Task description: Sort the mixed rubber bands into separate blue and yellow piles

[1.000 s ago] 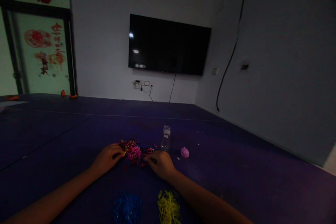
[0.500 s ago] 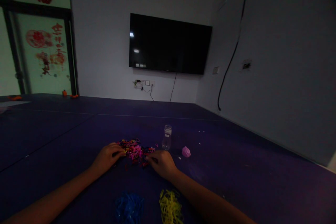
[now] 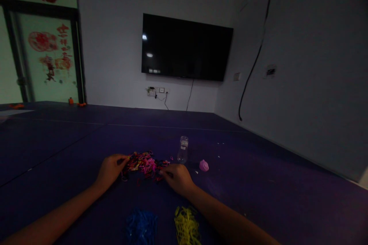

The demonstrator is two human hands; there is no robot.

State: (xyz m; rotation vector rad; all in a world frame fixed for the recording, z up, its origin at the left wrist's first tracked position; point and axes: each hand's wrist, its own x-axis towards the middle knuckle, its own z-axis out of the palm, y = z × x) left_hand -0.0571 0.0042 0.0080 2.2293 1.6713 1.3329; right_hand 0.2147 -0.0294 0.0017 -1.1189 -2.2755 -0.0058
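A loose heap of mixed small rubber bands (image 3: 148, 164), pink, red, yellow and dark, lies on the purple surface. At the heap's left edge is my left hand (image 3: 110, 168), thumb and forefinger pinched on what looks like a yellow rubber band. My right hand (image 3: 178, 179) rests at the heap's right edge with its fingertips pressed together; what they hold, if anything, is too small to make out. Closer to me lie a pile of blue bands (image 3: 141, 227) and, right of it, a pile of yellow bands (image 3: 187, 226) beside my right forearm.
Just behind my right hand stands a clear bottle (image 3: 183, 150). A crumpled-looking pink object (image 3: 204, 165) sits to its right, near small white scraps. Orange items (image 3: 71, 101) lie at the far left edge. A dark television (image 3: 186, 48) hangs on the wall.
My left hand has drawn back left from the heap's middle to its left edge, uncovering more bands, including a pink loop. The right hand has stayed almost still.
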